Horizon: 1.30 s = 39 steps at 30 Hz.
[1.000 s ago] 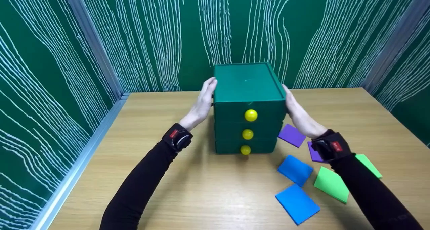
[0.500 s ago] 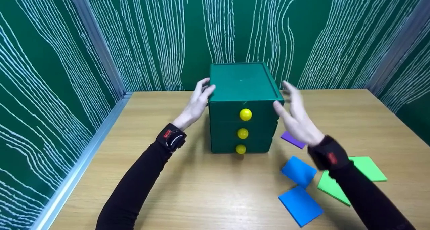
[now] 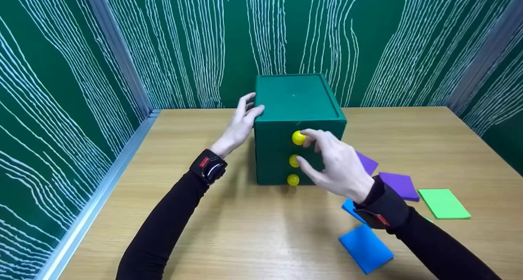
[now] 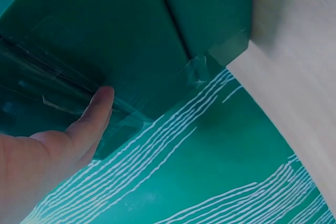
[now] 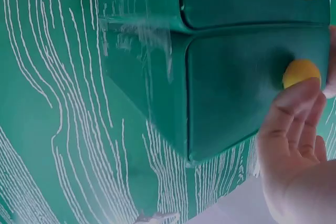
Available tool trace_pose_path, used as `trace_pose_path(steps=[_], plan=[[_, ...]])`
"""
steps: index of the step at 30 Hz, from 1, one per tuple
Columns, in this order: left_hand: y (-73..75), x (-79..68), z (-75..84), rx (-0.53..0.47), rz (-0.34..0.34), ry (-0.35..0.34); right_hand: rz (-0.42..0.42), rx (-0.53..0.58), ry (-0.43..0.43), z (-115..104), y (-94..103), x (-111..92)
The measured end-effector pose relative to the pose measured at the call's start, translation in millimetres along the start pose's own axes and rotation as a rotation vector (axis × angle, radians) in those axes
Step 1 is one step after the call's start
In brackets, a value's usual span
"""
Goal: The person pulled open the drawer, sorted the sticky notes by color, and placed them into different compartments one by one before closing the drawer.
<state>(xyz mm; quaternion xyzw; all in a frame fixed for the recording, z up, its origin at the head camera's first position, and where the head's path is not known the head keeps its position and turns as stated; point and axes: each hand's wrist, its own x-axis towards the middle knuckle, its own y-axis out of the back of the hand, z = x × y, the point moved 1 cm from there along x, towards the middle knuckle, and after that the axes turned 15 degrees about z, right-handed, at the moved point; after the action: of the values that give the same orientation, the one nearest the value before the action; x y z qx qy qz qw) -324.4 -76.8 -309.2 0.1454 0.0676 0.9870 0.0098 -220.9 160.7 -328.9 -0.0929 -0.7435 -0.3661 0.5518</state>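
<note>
A green three-drawer unit (image 3: 273, 149) stands on the table, its drawers closed. Round yellow knobs run down its front: a top knob (image 3: 298, 137), a middle knob (image 3: 293, 160) and a bottom knob (image 3: 293, 180). My left hand (image 3: 239, 126) rests against the unit's left side, thumb at the top edge; in the left wrist view, extended fingers (image 4: 94, 111) touch the taped side wall. My right hand (image 3: 339, 161) is in front of the drawers. Its index fingertip meets the top knob, while the thumb is lower, by the middle knob, not pinching.
Right of the unit lie purple cards (image 3: 399, 186), a green card (image 3: 444, 203) and blue cards (image 3: 366, 248), partly covered by my right arm. Green walls (image 3: 229, 47) with white wavy lines border the wooden table (image 3: 245, 231) at the back and sides.
My right hand has left the unit's right side and come round to the top knob at the front. The left hand stays at the left side, its thumb now over the top edge.
</note>
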Motion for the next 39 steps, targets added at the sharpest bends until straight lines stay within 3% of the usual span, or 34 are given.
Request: trace_pose_path(steps=[9,17,25,39], plan=[[-0.7,-0.4,-2.6,-0.002,0.002,0.005,-0.066,-0.052,-0.101,-1,-4.2,0],[-2.2,-1.3,-2.6,0.005,0.006,0.004,-0.097,-0.072,-0.117,2,-3.5,-2],[-0.1,-1.1,-3.4,0.010,0.005,-0.002,-0.092,-0.074,-0.094,-1,0.2,-3],[1.3,-0.1,-3.4,0.015,-0.005,-0.003,-0.055,-0.045,0.049,-27,25.9,-14]])
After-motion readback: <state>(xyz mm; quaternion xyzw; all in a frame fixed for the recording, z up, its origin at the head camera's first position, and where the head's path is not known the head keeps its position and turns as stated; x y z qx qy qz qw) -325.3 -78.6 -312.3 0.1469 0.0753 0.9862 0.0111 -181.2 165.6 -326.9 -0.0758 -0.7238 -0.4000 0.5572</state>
